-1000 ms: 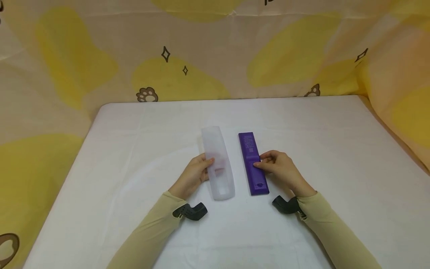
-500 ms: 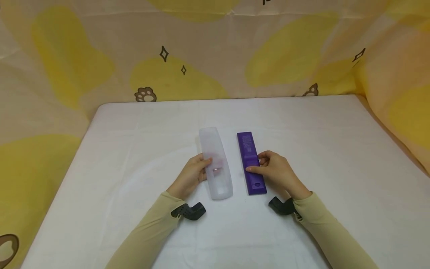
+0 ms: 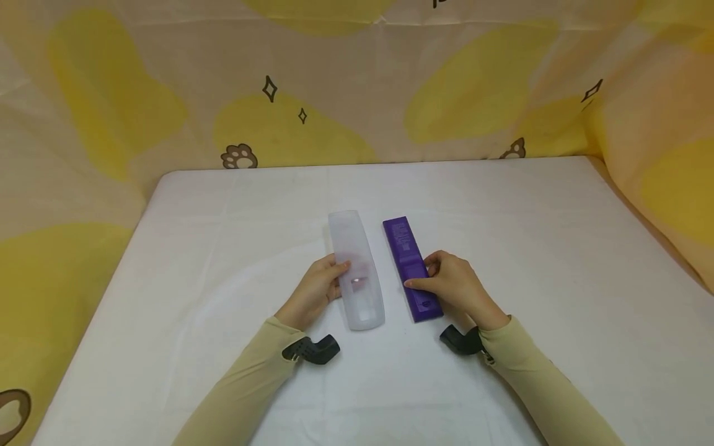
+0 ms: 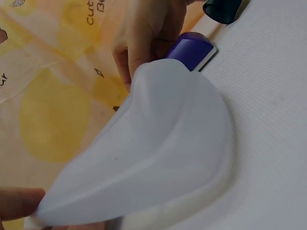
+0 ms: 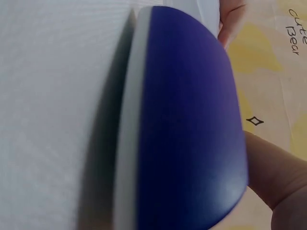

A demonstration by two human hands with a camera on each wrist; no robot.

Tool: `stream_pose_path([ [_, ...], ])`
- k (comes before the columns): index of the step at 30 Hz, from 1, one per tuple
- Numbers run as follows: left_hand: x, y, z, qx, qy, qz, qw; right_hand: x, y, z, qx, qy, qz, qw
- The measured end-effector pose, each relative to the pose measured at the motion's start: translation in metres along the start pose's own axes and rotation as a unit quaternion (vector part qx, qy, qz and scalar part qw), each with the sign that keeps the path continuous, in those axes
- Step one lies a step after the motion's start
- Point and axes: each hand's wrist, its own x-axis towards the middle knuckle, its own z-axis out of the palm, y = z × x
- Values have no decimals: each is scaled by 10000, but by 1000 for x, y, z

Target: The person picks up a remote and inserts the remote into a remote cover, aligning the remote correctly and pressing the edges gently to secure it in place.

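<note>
Side by side in the middle of the head view are a translucent white remote-control cover [image 3: 365,303] and a purple remote control [image 3: 403,243], back side up with its battery lid toward the near end. My left hand [image 3: 315,286] pinches the cover at its left edge, thumb on top, fingers showing faintly through from beneath. Thumb across the back and fingers at the right edge, my right hand [image 3: 458,284] grips the remote. The remote's rounded end [image 5: 187,120] fills much of the right wrist view, with a pale edge strip below the purple shell.
A white cloth [image 3: 234,371] covers the table under both things. Behind it hangs a yellow-patterned curtain [image 3: 312,62], which also runs down the left and right sides. Black wrist cameras [image 3: 322,350] jut inward from both sleeves.
My right thumb has slid left across the remote. The remote's far end has swung left, closer to the cover. My left hand keeps its hold on the cover.
</note>
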Motion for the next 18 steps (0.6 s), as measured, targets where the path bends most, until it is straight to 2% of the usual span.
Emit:
stream_pose_path([
  [18, -1, 0, 1, -130, 14, 10, 9999, 4, 8, -1, 580, -58, 245, 9980],
])
